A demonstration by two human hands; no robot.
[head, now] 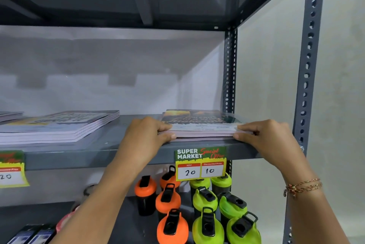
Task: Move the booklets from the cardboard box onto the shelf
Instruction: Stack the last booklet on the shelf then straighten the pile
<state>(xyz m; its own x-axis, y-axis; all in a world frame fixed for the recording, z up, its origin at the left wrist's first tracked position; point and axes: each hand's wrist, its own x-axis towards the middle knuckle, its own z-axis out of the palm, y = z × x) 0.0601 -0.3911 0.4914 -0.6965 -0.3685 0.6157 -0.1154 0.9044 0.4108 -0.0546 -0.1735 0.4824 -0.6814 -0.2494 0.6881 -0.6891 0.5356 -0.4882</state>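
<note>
Left fingers (166, 125): thumb on top and fingers curled beneath the left edge of the booklet stack, pinching it.
Right fingers (244, 128): the same on the right edge, thumb over the top cover, fingertips tucked under.
Left hand (144, 135): reaching up from below, at the shelf's front lip.
Right hand (270, 137): mirrors it; a threaded bracelet (302, 186) sits on the wrist.
Booklet stack (201, 125): flat on the shelf at its right end, front edge about level with the lip, just beside the rear upright.
Other booklets (59, 125): a taller pile on the same shelf to the left, well apart; a further pile shows at the far left edge.
Cardboard box: not in view.
Risk: the stack sits at the lip, so letting go before sliding it back may, I judge, let the glossy top copies slip forward and drop onto the bottles (205, 200) below.
Risk: pulling the under-fingers out quickly could fan the stack askew.
Shelf (118, 151): grey painted metal, smooth, with a price tag (200, 162) hung on its front.
Room: slotted steel uprights (310, 56), pale plain wall behind and to the right.
</note>
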